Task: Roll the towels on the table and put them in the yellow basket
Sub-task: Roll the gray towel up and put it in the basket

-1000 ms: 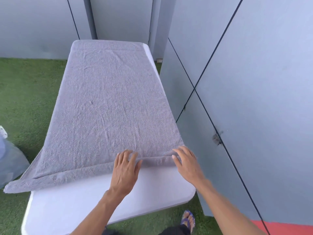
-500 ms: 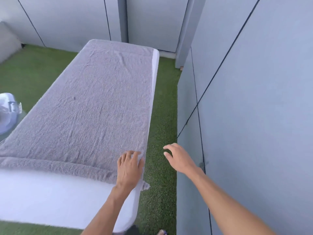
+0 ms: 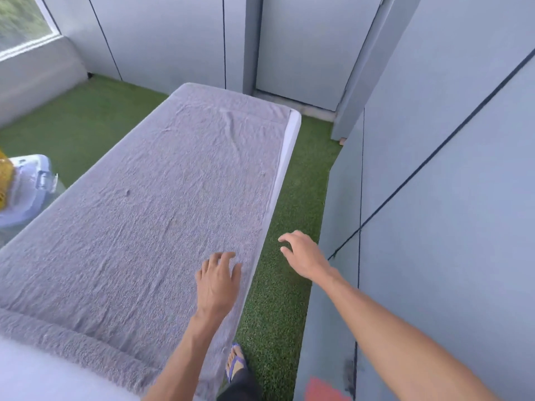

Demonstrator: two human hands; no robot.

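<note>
Head view: grey towel spread flat, near edge rolled

My right hand hangs over the narrow strip of grass at centre right, hemmed between the table edge and the grey wall, while the upper-left grass lies open.

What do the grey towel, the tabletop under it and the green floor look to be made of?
The towel looks like terry cotton: matte, nubby pile with soft wrinkles. The table seems to be smooth white plastic or laminate, judging by its even, rounded edge, though that is uncertain. The floor looks like artificial grass: short, uniform green blades.
</note>
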